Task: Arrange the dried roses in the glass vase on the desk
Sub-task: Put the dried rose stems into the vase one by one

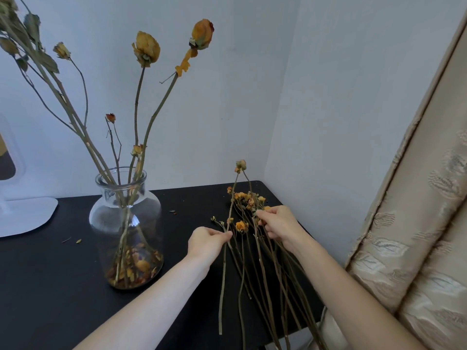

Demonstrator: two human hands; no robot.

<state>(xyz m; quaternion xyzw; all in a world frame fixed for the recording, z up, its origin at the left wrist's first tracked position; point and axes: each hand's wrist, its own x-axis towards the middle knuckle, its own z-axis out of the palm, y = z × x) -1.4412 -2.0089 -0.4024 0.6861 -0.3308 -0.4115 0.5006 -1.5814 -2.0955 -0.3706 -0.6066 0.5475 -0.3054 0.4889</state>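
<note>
Head view: one wide-angle frame, looking forward and down over a room corner.
Table (63, 286): black top, running into the far right corner where two pale walls met.
Glass vase (125, 223): clear, wide-bellied with a narrow neck, upright on the table left of centre; loose dry petals heaped in its bottom.
Roses in vase (147, 48): several tall dried stems already standing in it, fanned out, yellow-orange heads high against the far wall; leafy stems leaned off to the far left.
Loose roses (255, 263): a bundle of dried stems lying flat on the table at right, small orange heads toward the far side, cut ends toward the near edge, a few past it.
Left hand (209, 242): closed in a pinch, thumb and fingers grasping a single stem at mid-length.
Held stem (224, 269): lifted at a steep tilt, its small pale head (240, 164) raised above the bundle, its cut end low near the table.
Right hand (278, 224): fingers curled among the heads of the loose roses, touching them; whether truly gripping any, impossible to tell.
White stand (25, 215): flat pale base at the far left of the table, well apart from the vase.
Crumbs (78, 240): a few dry bits scattered on the table near the vase.
Curtain (417, 223): beige, patterned, hanging along the right edge.
</note>
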